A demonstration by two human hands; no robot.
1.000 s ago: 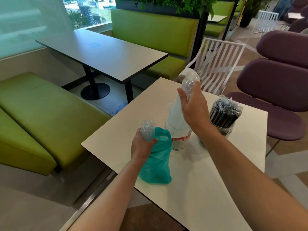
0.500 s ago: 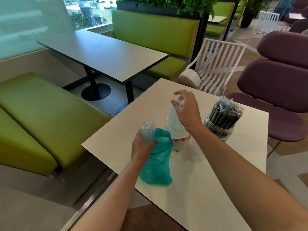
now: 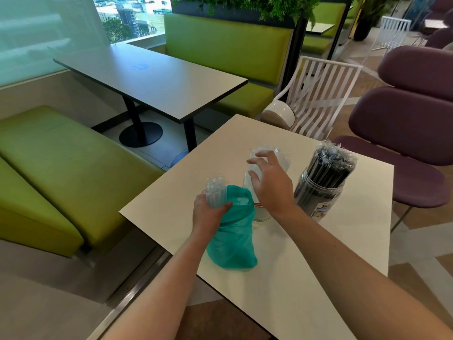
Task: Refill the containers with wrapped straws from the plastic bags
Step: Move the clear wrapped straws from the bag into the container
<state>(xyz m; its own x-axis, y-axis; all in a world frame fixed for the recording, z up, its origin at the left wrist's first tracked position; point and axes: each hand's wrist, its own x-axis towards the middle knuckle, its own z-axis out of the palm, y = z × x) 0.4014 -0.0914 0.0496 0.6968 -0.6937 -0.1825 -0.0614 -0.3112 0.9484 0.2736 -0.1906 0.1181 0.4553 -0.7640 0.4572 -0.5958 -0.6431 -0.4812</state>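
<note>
Across the middle of the view a pale square surface is seen, with green benches to its left and purple chairs to its right. Near the surface's left edge a teal plastic bag is stood upright, and a bundle of clear wrapped straws protruding from its mouth is gripped by the left hand, whose fingers are curled round it. Just beside the bag, a clear container filled with clear wrapped straws is placed, and over its top the right hand is held, fingers spread and bent. Further right, a clear jar packed with black wrapped straws is set.
</note>
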